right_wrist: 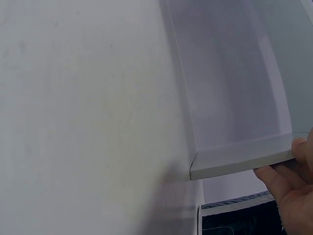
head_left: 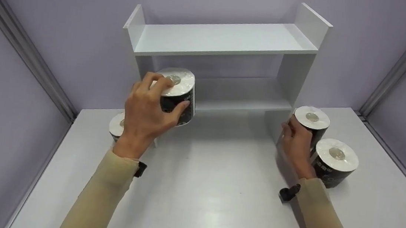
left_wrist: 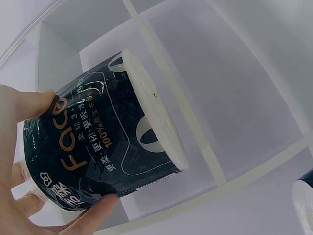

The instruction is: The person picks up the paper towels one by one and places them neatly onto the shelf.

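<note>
My left hand [head_left: 143, 108] grips a toilet paper roll [head_left: 184, 86] in dark printed wrapping, fingers over its white top and thumb on its side. The roll is raised at the left part of a white two-tier shelf [head_left: 228, 42], its lower end facing the boards in the left wrist view. My right hand [head_left: 298, 142] pinches the front edge of the shelf's right side panel [right_wrist: 234, 164], thumb on one face and fingers on the other. Right beside that hand stand a second roll [head_left: 316, 117] and a third roll [head_left: 335, 166].
Another roll [head_left: 115, 126] stands left of the shelf, partly hidden behind my left hand. The shelf stands on a white table [head_left: 202, 196] against a pale wall [head_left: 221, 4]. Side walls with metal frames [head_left: 27, 43] bound the table left and right.
</note>
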`<state>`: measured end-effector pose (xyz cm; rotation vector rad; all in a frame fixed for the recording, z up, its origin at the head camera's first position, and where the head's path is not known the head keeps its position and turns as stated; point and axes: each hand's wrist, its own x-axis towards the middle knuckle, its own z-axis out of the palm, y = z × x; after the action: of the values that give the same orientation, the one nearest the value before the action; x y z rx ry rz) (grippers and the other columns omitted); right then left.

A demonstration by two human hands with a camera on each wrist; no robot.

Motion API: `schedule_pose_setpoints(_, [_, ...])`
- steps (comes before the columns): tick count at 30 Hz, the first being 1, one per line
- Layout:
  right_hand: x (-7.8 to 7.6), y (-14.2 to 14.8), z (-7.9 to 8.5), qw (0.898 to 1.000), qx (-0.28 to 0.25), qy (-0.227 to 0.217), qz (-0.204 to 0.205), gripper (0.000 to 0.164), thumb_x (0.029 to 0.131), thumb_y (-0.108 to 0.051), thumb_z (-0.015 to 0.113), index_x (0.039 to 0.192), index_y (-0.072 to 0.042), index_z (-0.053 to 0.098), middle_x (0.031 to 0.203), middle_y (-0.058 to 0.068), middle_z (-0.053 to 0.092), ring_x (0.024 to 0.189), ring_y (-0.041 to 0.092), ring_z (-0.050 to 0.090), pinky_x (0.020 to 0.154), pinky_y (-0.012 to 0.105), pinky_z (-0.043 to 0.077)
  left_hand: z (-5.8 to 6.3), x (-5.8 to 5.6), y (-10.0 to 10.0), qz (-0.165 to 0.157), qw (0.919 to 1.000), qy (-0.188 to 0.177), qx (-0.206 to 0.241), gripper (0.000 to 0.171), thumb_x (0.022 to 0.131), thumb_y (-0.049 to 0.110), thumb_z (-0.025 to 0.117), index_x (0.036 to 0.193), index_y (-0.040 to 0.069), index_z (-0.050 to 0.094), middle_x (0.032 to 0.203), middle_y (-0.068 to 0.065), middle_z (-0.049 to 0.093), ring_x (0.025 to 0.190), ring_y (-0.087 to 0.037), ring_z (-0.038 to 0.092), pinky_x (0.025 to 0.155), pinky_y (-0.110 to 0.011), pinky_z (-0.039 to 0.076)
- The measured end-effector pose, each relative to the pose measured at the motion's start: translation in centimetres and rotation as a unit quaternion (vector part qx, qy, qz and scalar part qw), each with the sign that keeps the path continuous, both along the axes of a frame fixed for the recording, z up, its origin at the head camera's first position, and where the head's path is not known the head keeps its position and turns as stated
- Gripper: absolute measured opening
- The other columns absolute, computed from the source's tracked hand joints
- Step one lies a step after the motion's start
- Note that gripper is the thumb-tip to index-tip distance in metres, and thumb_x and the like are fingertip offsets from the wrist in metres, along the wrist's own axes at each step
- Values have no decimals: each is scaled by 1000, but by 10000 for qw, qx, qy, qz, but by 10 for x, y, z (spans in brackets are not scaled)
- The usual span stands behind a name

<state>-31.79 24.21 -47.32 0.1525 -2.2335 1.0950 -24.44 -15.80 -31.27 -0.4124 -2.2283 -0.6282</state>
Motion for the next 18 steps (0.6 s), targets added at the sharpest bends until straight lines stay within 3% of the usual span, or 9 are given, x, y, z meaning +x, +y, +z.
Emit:
schedule_pose_setpoints(12, [1,-4,-1,9993,99,358,-50,15,102,4,63,87,6,61,78,19,67,69,23,56,63,16,36,1,-8,3,48,9999,31,-86,47,85,41,90,116,10,73,123,-14,67,104,-44,66,87,-57,59])
schedule_pose_setpoints(18, [1,-5,0,9996,45,273,-14,16,103,4,62,88,7,61,79,18,68,70,24,56,62,16,36,2,-10,4,53,9999,28,-90,47,85,42,89,115,10,72,122,-14,68,105,-44,66,86,-56,60])
